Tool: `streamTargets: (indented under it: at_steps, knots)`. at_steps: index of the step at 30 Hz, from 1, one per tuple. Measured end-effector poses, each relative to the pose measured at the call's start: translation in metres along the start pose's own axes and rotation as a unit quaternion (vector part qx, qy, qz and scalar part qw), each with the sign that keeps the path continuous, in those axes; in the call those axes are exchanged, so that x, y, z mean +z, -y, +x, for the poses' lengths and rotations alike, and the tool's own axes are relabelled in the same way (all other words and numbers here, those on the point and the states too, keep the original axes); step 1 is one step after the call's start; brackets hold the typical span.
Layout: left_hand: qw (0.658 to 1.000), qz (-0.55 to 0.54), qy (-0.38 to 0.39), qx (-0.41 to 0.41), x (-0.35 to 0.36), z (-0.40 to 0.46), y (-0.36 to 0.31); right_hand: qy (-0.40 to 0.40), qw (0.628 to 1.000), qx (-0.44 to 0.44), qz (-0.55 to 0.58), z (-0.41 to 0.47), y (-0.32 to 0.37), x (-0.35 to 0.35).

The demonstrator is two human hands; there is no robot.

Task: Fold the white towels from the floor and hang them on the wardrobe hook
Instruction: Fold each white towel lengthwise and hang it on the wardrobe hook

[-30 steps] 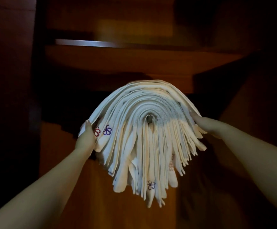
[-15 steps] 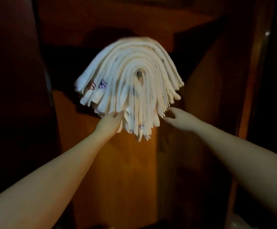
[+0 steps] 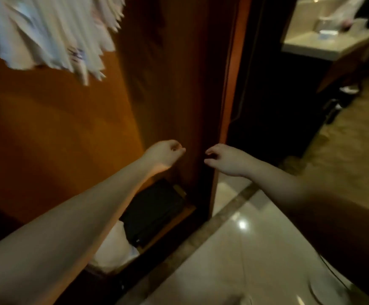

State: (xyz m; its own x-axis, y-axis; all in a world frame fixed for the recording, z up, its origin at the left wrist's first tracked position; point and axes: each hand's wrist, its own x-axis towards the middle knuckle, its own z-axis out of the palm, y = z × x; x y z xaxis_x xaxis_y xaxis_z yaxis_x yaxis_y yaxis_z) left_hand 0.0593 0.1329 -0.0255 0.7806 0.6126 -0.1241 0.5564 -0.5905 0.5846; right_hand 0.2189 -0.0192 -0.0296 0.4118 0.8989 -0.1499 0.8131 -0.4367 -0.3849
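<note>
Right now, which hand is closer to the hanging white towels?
Left. The left hand is below and right of the hanging white towels, holding nothing; the right hand is farther right, past the wardrobe's edge.

Left hand (image 3: 165,152) fisted, right hand (image 3: 224,157) loosely curled

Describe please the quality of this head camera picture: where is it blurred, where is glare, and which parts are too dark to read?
Head view: the hanging white towels at top left are smeared by motion blur; the left hand and right hand are fairly sharp; a small bright glare spot sits on the glossy floor tiles; the gap beside the wardrobe panel is nearly black; straight edges bend from wide-angle distortion.
</note>
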Motion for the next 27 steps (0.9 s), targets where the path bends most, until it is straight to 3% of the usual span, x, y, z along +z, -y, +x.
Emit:
streamTargets:
  at_steps: [9, 15, 20, 27]
  knots:
    - [0.984, 0.061, 0.157, 0.050, 0.218, 0.107, -0.073, 0.052, 0.979, 0.185, 0.073, -0.024, -0.232, 0.085]
    - [0.965, 0.083, 0.248, 0.018, 0.336, 0.176, -0.122, 0.125, 0.936, 0.307, 0.123, -0.047, -0.375, 0.108]
    - [0.957, 0.105, 0.270, 0.015, 0.408, 0.234, -0.173, 0.139, 0.910, 0.367, 0.133, -0.054, -0.475, 0.103]
    - [0.933, 0.147, 0.318, 0.085, 0.504, 0.326, -0.257, 0.113, 0.874, 0.448, 0.151, -0.049, -0.602, 0.092]
